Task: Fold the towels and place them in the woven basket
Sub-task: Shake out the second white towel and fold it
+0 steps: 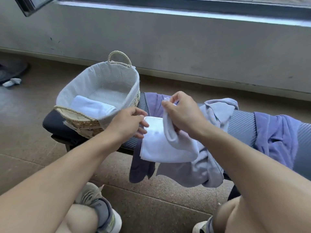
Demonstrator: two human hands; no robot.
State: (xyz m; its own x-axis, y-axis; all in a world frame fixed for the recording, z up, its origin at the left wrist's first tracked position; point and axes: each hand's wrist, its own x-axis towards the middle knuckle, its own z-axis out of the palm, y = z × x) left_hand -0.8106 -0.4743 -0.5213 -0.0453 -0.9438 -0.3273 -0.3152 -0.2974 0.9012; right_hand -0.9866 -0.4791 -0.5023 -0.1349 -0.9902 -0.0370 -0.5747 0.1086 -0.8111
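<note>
1. So far, one folded white towel (94,106) lies in the woven basket (134,91) at the bench's (242,125) left end.
2. Another white towel (161,145) is mid-fold on the bench; lavender (217,115) and purple towels (276,137) right of it wait unfolded.
3. Right hand (181,111) pinches its raised corner; left hand (129,123) touches its left edge with loosely bent fingers.

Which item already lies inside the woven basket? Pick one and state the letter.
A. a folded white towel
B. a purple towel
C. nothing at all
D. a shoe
A: a folded white towel lies at the near end of the woven basket, on its cloth lining, while the purple towels are draped over the bench beside it.
</note>
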